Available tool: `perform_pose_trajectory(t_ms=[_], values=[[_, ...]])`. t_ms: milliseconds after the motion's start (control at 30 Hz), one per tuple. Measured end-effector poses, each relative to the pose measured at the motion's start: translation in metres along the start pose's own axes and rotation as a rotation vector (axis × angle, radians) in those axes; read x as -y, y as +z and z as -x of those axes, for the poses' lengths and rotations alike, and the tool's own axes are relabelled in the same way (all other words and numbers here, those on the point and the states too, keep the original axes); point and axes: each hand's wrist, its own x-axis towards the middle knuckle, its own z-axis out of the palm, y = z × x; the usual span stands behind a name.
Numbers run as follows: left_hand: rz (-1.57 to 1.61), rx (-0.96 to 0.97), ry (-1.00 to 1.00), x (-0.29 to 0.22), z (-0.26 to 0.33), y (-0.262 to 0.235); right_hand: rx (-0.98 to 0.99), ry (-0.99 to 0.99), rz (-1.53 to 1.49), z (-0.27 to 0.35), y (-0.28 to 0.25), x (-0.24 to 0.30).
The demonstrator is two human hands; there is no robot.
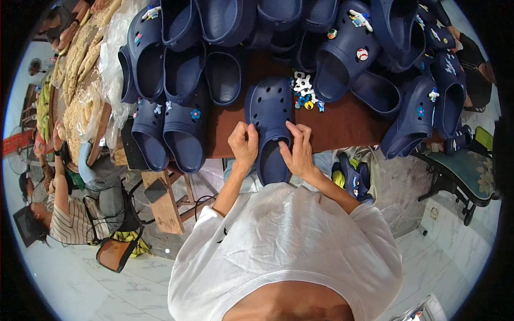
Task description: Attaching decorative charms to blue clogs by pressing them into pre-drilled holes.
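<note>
- Navy clog [269,125]: long axis runs away from the person, heel nearest.
- Left hand [243,142], right hand [297,150]: both closed on its opening rim, equally near.

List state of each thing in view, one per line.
Clog: plain, toe away, on table edge, held at the opening by both hands.
Left hand: grip shut on clog.
Right hand: grip shut on clog.
Charms: loose pile on table.
Other clogs: heaped, some with charms fitted.

Head camera looks steeply down, close over table [342,125].
</note>
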Motion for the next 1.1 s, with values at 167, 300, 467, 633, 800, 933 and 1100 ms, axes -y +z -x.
perform_pose_trajectory(t_ms=[167,300,467,633,800,933,1100], values=[[-0.019,0.087,-0.017,-0.024,-0.033,0.006,0.021,0.038,-0.03,-0.009,0.001,0.005],[-0.036,0.27,0.035,-0.065,-0.084,0.032,0.033,0.12,-0.046,-0.018,0.003,0.006],[-0.166,0.543,0.232,-0.08,-0.117,0.077,0.036,0.163,-0.055,-0.017,-0.006,0.01],[-0.327,0.733,0.327,-0.061,-0.118,0.108,0.082,0.186,-0.133,-0.011,-0.008,0.016],[-0.428,0.739,0.381,-0.066,-0.111,0.11,0.079,0.171,-0.101,-0.004,-0.014,0.011],[-0.273,0.632,0.391,-0.087,-0.1,0.074,0.103,0.129,-0.099,0.0,-0.029,0.009],[-0.156,0.442,0.267,-0.104,-0.052,0.017,0.0,0.054,-0.06,0.011,-0.044,-0.012]])
